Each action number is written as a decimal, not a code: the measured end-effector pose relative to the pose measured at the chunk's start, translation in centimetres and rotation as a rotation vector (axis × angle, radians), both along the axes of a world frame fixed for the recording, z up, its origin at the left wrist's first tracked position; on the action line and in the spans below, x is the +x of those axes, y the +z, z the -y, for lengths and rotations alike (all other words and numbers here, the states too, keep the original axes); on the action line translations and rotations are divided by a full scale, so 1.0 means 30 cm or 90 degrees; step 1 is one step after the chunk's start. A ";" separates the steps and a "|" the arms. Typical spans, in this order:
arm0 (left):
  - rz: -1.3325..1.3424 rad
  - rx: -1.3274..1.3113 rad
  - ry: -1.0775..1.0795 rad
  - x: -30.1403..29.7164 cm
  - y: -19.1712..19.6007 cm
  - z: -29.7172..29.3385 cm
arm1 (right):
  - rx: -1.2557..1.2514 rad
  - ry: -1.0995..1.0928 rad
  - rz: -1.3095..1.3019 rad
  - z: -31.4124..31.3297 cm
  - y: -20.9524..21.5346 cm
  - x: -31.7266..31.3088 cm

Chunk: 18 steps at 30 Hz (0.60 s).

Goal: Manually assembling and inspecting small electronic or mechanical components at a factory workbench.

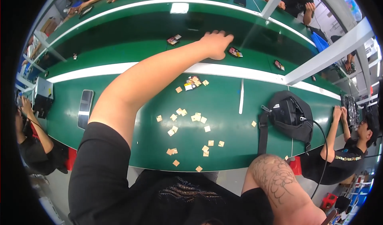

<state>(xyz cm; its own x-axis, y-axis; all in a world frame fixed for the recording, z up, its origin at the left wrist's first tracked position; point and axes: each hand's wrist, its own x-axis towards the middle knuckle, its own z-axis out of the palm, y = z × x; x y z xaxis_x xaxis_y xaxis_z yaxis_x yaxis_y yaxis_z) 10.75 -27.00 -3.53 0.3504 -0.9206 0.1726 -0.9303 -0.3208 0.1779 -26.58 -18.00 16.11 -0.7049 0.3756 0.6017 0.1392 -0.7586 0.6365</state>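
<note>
My left hand (pixel 217 44) reaches over the dark green belt beyond the white rail, palm down. Its fingers look apart, and nothing shows in them; the underside is hidden. Just right of it lies a small black piece with a coloured label (pixel 235 52), and a similar labelled piece (pixel 174 39) lies to its left. On the near table, below my left forearm, sits another black piece (pixel 192 83) with small tan squares on it. Several loose tan squares (pixel 195 117) are scattered in front of me. My right arm bends down at the lower right, its hand out of the picture.
White tweezers (pixel 241 96) lie right of the squares. A black waist bag (pixel 290 115) with a cable rests further right, a phone (pixel 85 108) at the left. The white rail (pixel 255 74) and a post (pixel 327 53) border the belt. People work on both sides and opposite.
</note>
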 end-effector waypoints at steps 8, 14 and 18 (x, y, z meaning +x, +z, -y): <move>-0.046 -0.018 -0.182 -0.289 0.047 0.433 | 0.027 0.094 -0.084 0.065 0.006 -0.028; -0.011 -0.042 -0.255 -0.404 -0.100 0.744 | 0.002 0.171 -0.166 0.084 -0.016 -0.035; -0.008 -0.053 -0.254 -0.367 -0.110 0.738 | -0.006 0.290 -0.182 0.071 -0.011 -0.032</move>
<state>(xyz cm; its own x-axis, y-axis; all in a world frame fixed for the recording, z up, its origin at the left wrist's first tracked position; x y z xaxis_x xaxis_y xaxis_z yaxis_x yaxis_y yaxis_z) -0.25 -49.14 -6.82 -0.0297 -0.9677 0.2503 -0.9764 0.0817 0.1999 -27.53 -20.12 15.78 -0.6065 0.0762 0.7915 0.6220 -0.5746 0.5320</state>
